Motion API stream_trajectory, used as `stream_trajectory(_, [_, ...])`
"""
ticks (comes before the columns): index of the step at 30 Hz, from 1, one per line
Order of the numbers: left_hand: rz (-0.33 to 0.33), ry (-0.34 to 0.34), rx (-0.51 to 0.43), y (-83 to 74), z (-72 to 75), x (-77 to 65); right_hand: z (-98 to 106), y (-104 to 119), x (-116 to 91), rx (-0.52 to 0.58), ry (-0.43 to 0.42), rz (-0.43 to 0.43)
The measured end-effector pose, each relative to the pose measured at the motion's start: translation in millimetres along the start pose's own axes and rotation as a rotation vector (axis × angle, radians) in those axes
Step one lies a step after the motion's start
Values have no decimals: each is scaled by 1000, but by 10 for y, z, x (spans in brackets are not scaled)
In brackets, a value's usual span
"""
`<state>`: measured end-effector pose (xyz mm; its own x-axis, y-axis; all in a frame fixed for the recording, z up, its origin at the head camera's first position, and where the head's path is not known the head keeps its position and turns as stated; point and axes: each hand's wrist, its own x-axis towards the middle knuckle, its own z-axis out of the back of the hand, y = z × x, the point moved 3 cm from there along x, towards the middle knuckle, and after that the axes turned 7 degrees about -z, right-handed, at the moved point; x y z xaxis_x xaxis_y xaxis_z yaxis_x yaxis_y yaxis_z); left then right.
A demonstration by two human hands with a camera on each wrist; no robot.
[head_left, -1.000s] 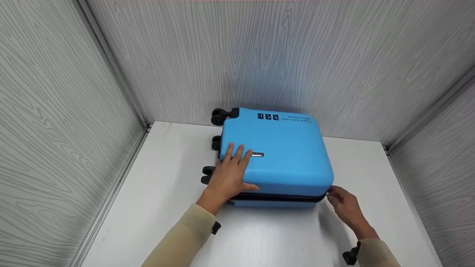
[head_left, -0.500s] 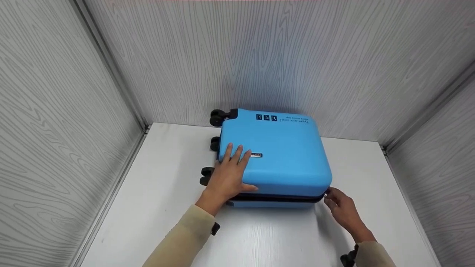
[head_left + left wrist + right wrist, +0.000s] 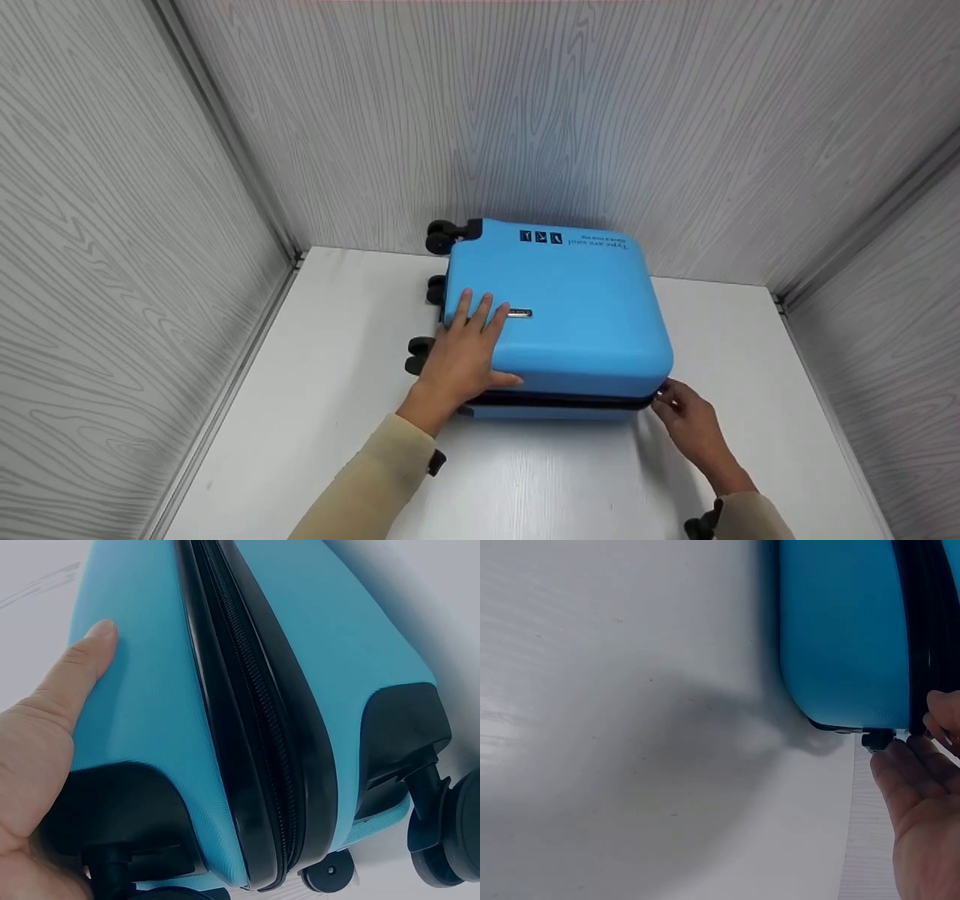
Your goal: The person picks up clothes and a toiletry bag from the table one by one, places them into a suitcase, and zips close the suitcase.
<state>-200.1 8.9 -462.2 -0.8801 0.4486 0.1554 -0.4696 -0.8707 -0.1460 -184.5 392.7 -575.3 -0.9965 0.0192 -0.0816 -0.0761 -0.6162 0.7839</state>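
A light-blue hard-shell suitcase (image 3: 570, 300) lies flat, wheels to the left. Spread fingers of my left hand (image 3: 457, 356) rest on its top near the left front corner; the thumb lies along the front side. My right hand (image 3: 690, 424) is at the right front corner, thumb and fingers bent together at the zip seam. It seems to pinch a zipper pull there, mostly hidden by the fingers. In the left wrist view, the black zipper (image 3: 262, 690) looks closed along the stretch that shows. The right wrist view has the right hand (image 3: 930, 802) beside the black seam (image 3: 922, 630).
Black caster wheels (image 3: 442, 237) stick out from the suitcase's left end. It lies on a white tabletop (image 3: 337, 337), close to the grey wood-grain back panel (image 3: 525, 112). Similar panels stand at left (image 3: 90, 262) and right (image 3: 885, 360).
My right hand has shifted very slightly left at the suitcase's corner, its fingers still gathered there. The left hand and the suitcase stay in place.
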Motion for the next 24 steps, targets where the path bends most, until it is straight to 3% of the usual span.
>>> stream_trajectory(11, [8,-12,20,-23,-107,9,-103,-77,47,-53,-109,-24])
stream_trajectory(24, [35,-1,10,-47,-134,19,-132,-122,49,-49,-132,38])
